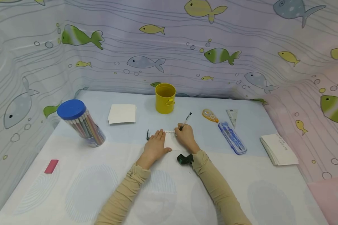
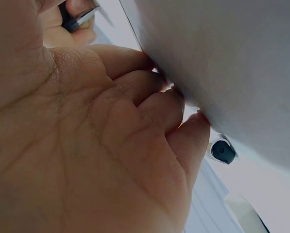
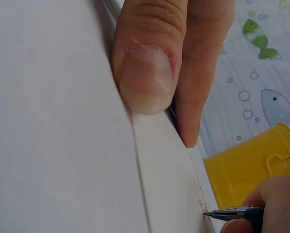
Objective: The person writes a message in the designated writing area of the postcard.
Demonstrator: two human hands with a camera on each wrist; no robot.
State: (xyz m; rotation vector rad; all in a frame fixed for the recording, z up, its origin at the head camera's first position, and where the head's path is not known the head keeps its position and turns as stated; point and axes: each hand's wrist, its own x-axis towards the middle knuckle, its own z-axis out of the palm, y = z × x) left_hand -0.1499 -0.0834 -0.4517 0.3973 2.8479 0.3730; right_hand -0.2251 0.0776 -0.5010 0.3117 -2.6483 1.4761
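Observation:
Near the table's centre my right hand [image 1: 186,136] grips a pen [image 1: 187,118], its dark end slanting up and away. In the right wrist view the pen tip [image 3: 225,213] touches a white paper card [image 3: 162,160] beside small handwritten marks. My left hand [image 1: 155,147] lies flat on the left part of the card [image 1: 171,143], fingers extended and thumb out to the side. Seen from the left wrist, that hand's palm [image 2: 96,136] shows with its fingertips against the surface. A black pen cap [image 1: 147,135] lies just left of the left fingers.
Behind the hands stands a yellow bucket [image 1: 165,104]. To the left are a paper stack [image 1: 122,113], a blue-lidded pencil jar [image 1: 85,128] and a red eraser [image 1: 51,166]. On the right lie correction tape [image 1: 209,115], a ruler [image 1: 232,117], a blue case [image 1: 232,137] and written cards [image 1: 279,149].

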